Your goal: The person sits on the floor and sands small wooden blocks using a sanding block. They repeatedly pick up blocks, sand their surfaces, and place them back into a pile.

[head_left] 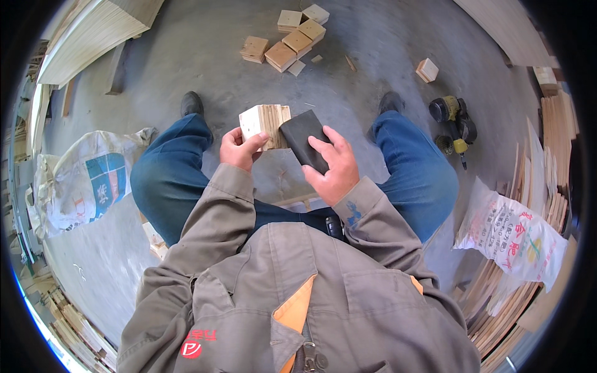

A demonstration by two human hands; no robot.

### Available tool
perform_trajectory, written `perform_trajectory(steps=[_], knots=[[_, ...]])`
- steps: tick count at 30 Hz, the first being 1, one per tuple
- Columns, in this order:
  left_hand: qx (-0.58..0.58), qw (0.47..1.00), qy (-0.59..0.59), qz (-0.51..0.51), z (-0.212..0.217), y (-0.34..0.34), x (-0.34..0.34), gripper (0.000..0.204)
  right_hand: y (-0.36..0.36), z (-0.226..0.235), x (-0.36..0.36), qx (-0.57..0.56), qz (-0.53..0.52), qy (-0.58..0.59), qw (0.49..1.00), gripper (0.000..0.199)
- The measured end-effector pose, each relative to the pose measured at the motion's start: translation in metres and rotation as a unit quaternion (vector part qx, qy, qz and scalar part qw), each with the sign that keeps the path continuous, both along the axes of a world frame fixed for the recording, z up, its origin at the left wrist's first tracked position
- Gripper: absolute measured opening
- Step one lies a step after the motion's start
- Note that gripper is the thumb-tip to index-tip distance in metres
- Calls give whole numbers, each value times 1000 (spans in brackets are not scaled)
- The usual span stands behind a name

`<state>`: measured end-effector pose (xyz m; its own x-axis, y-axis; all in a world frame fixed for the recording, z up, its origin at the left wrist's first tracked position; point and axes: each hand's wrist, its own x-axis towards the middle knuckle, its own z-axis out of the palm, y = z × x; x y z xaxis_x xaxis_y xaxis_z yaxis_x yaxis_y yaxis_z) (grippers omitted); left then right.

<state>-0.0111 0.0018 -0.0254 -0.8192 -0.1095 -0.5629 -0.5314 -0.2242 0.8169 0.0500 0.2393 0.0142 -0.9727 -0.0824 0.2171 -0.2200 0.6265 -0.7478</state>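
Note:
My left hand is closed around a plywood block, with the thumb on its near side. The block's layered edges face right. In my right hand is a black sanding block, gripped by its right side with the fingers on top. Its upper left corner meets or overlaps the plywood block's right side; whether they press together I cannot tell. Both are held up between my knees, above the concrete floor.
Several plywood blocks lie ahead on the floor, and a single block sits to the right. A yellow-and-black nail gun rests beyond my right knee. White woven sacks flank me, with stacked plywood strips at far right.

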Motion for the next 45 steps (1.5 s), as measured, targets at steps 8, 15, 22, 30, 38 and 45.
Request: perform_trajectory(steps=[8,15,22,30,38,45], knots=[[11,1000,9,-12,5,8,5,80,-10,9,-13,-7,-38,19,999,62],[37,997,37,-49,13,12,6,78,1,2,-27,47,-124,12,991,62],[45,998,5,-33,10,8,5,76,-9,-1,-19,57,-84,42,994,61],[59,998,-5,-31,13,10,3,80,-14,5,-19,49,-64,59,995,62],[35,999,9,-32,17,18,6,77,-6,11,-31,60,-116,48,990,64],[60,996,33,-63,17,29,11,72,-21,10,-46,64,-100,70,990,61]])
